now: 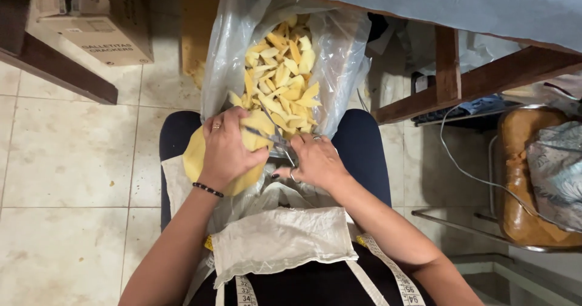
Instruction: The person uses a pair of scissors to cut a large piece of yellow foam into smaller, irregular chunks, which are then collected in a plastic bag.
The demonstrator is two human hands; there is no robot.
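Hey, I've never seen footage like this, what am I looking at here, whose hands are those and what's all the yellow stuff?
This is one picture from a camera worn on a person's head, looking down at their own lap. There is no machine, just two bare hands. The person sits with knees apart over a tiled floor, wearing an apron and a measuring tape round the neck. The left hand holds a round yellow sheet. The right hand works scissors that meet the sheet. Between the knees stands an open clear plastic bag, full of yellow cut pieces. At upper left is a cardboard box; at right a wooden table frame.
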